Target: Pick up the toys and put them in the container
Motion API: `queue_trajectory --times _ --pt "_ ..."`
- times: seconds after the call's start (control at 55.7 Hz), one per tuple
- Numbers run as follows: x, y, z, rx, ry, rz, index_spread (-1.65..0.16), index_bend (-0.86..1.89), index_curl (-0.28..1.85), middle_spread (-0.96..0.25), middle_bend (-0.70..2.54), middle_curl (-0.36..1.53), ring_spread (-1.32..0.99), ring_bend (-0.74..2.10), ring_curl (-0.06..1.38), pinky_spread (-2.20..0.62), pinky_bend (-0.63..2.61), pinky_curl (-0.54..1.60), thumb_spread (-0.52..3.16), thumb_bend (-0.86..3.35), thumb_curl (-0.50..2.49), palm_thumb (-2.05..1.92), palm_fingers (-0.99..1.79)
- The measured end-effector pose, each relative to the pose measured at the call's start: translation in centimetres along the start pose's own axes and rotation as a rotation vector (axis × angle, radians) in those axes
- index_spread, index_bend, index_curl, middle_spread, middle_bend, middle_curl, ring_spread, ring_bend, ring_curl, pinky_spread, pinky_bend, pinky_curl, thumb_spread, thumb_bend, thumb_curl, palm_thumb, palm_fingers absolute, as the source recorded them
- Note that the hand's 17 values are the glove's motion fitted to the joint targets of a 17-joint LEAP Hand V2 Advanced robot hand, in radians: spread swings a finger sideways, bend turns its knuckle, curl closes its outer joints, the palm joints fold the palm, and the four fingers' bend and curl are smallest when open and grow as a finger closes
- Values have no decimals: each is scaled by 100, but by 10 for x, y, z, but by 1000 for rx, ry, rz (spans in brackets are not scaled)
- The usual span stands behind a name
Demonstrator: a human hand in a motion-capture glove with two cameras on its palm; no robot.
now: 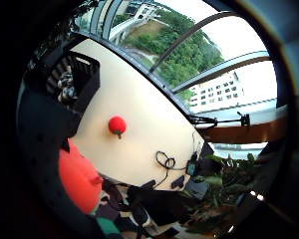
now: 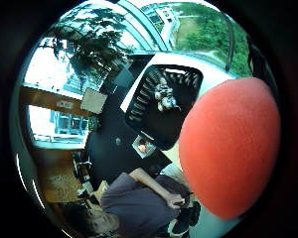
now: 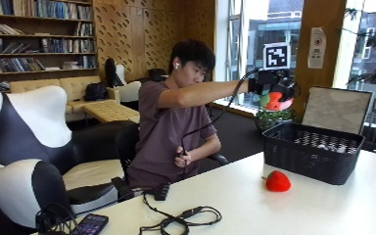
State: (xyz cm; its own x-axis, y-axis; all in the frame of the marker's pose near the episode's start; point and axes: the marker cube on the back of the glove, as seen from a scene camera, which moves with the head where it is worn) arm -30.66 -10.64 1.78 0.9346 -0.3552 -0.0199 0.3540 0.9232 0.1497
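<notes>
White desk [image 3: 253,205] beside a library window: an orange-red toy [image 3: 276,102] is grasped in the fingers of the right hand [image 3: 271,85], raised above the black basket [image 3: 313,152]. Release into it is judged next. A red toy [image 3: 278,181] is left near the basket.

no legible text, printed sign [image 3: 316,47] on the wooden pillar [image 3: 318,73] unreadable

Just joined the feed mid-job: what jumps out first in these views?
The gloved right hand is raised high above the black basket, gripping an orange-red toy that also fills much of the thumb side palm view. A second red toy lies on the white table beside the basket, which already holds something small.
</notes>
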Motion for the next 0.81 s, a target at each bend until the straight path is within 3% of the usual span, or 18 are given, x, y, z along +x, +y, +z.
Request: queue_trajectory --times 0.09,0.18,0.233,0.413,0.467,0.485,0.521,0.539,0.556,0.574,0.61,0.736,0.772,0.808 --pt "-62 -30 -3 -12 34 38 -41 104 45 -27 119 91 -43 139 71 -36 110 52 36 17 95 70 78" --pt "-124 -43 3 -63 3 -197 -42 107 50 -27 121 94 -43 142 73 -36 113 54 31 17 98 70 75" --pt "-149 -50 9 -86 9 -261 -42 108 54 -27 123 95 -43 144 74 -36 115 55 29 17 100 70 73" --pt "-210 -72 38 -139 15 -281 -43 107 63 -28 124 98 -42 148 76 -36 122 58 24 16 105 71 63" --pt "-223 -74 50 -295 22 -235 -42 100 66 -29 121 98 -41 148 77 -36 127 59 25 14 106 70 55" --pt "-222 -73 53 -369 20 -232 -42 96 65 -29 120 98 -41 148 76 -36 130 60 26 13 106 68 50" --pt "-214 -69 58 -478 6 -245 -32 56 58 -27 94 91 -39 148 76 -33 139 62 51 2 100 48 -14" --pt "-211 -67 58 -503 -1 -252 -36 86 73 -29 114 97 -39 153 79 -35 139 64 36 11 105 66 40" --pt "-208 -66 59 -513 -7 -256 -26 36 50 -20 73 84 -34 134 71 -27 146 62 59 -5 96 39 -52" --pt "-205 -66 58 -516 -11 -258 -23 34 54 -17 68 84 -31 134 73 -25 148 63 65 -5 94 37 -51" --pt "-200 -65 57 -507 -20 -256 -18 19 49 -9 41 74 -22 111 67 -17 153 62 73 -12 86 22 -80" --pt "-177 -63 36 -433 -56 -221 -10 3 31 5 12 58 -7 74 53 -4 139 54 95 -6 71 7 -58" --pt "-170 -63 33 -425 -33 -144 -10 1 29 8 11 54 -4 69 50 -1 135 53 99 -5 68 6 -54" --pt "-155 -66 29 -418 10 40 -9 1 27 9 10 52 -2 64 47 1 132 51 103 -4 65 5 -50"
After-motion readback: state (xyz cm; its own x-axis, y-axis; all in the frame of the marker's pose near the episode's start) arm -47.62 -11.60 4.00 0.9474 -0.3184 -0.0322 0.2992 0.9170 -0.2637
